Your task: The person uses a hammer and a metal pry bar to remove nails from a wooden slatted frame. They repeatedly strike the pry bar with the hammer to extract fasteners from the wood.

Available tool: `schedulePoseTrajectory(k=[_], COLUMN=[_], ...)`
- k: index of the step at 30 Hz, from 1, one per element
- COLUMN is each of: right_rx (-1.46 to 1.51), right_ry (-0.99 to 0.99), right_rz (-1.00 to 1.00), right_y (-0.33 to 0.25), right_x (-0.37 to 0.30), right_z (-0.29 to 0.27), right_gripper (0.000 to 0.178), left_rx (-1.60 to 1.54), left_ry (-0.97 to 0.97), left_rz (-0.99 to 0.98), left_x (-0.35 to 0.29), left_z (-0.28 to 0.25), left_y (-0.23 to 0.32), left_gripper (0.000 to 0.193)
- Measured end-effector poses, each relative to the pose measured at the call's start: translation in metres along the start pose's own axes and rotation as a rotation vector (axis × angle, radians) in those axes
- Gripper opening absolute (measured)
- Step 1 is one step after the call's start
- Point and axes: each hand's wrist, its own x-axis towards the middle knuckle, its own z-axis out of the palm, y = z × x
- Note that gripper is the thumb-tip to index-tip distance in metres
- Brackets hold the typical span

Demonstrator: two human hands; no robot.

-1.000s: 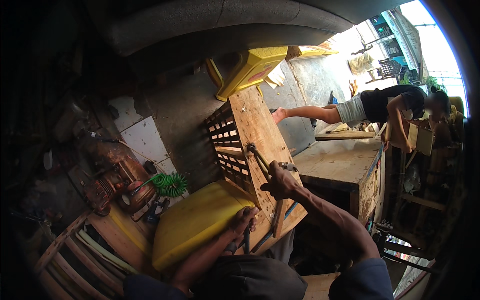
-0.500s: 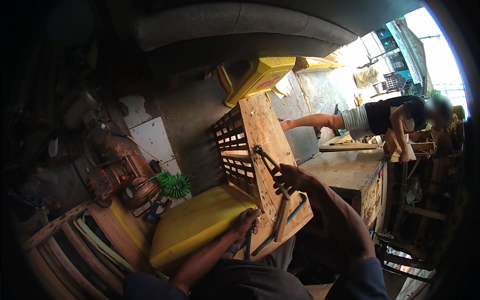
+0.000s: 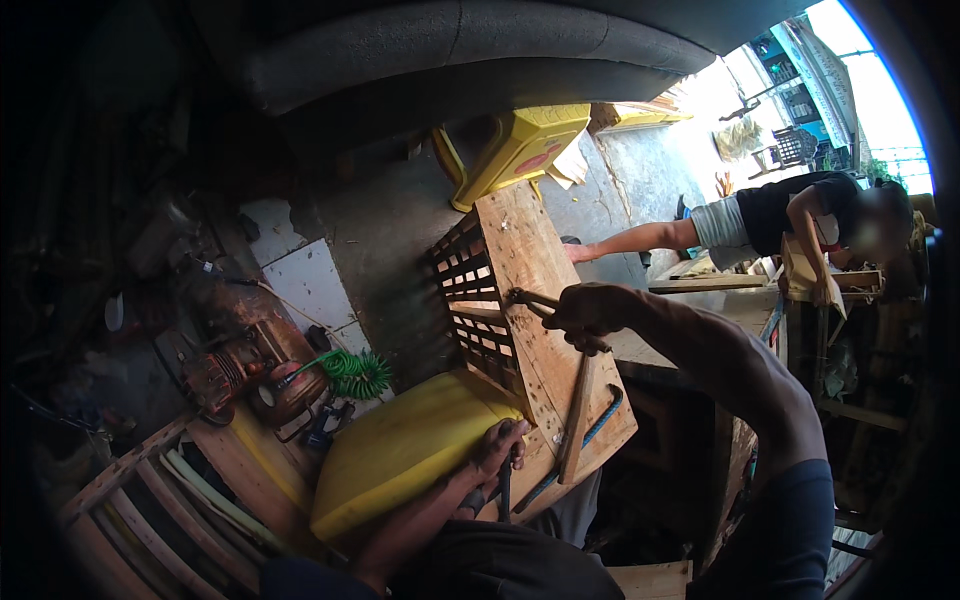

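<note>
A wooden chair frame (image 3: 535,250) with dark woven webbing (image 3: 470,300) stands before me. My right hand (image 3: 590,312) is closed round the handles of pincers (image 3: 535,300), whose jaws touch the frame's wooden face, near its webbed edge. My left hand (image 3: 500,447) is closed round a dark rod-like handle (image 3: 504,488); its working end is hidden. That hand rests between a yellow cushion (image 3: 410,450) and the frame's near corner. On the wood beside it lie a blue hooked pry bar (image 3: 602,418) and a wooden stick (image 3: 577,420).
A yellow plastic stool (image 3: 530,150) lies tipped beyond the frame. On the left are a rusty compressor (image 3: 270,350), a coiled green hose (image 3: 355,373) and a slatted wooden piece (image 3: 170,500). To the right, a person (image 3: 780,215) leans over wood near a workbench (image 3: 640,345).
The pincers' handles have come together in my right hand, and my right forearm has swung up and outward. My left hand stays at the frame's corner. The person has shifted slightly.
</note>
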Motion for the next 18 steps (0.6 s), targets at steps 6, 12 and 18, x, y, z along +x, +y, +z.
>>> schedulePoseTrajectory(k=[6,12,18], right_rx=[-0.504,-0.001,0.261], right_ry=[0.484,0.704,0.398], right_rz=[-0.285,-0.198,-0.399], right_y=[0.118,0.102,0.103], right_x=[0.037,0.048,0.035], right_z=[0.082,0.126,0.092], right_gripper=[0.030,0.044,0.030], left_rx=[-0.015,-0.033,-0.014], left_ry=[-0.055,-0.031,-0.002], left_rz=[-0.084,-0.029,0.004], left_x=[0.002,-0.001,-0.003], left_z=[0.004,0.003,0.002], left_y=[-0.005,0.006,0.000], left_gripper=[0.034,0.026,0.031])
